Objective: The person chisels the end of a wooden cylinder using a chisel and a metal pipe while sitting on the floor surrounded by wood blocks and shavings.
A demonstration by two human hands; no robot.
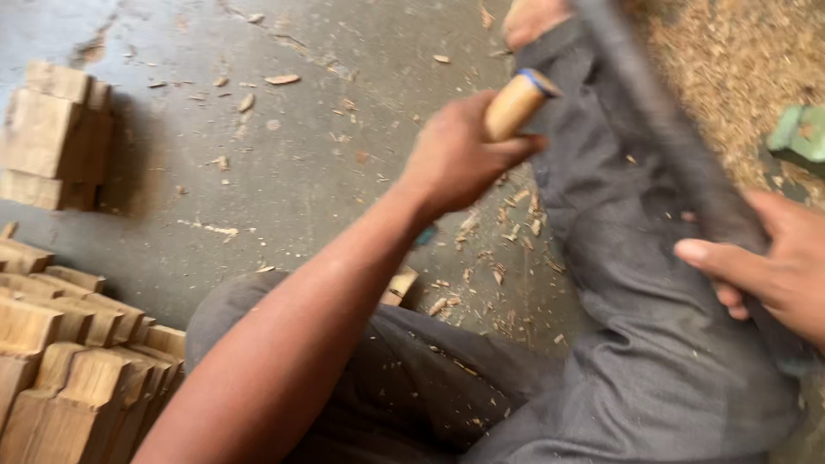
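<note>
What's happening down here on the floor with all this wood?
A person sits on a concrete floor strewn with wood chips. The left hand grips a pale wooden handle with a blue band at its end. The right hand holds a long dark piece, blurred, that lies across the grey-trousered leg. Cut wooden blocks are stacked at the left, and sawdust lies at the upper right.

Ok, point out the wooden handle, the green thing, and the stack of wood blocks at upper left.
wooden handle (pixel 514 105), head view, middle of its shaft.
green thing (pixel 801 135), head view, its top face.
stack of wood blocks (pixel 51 137), head view, front face.
</note>
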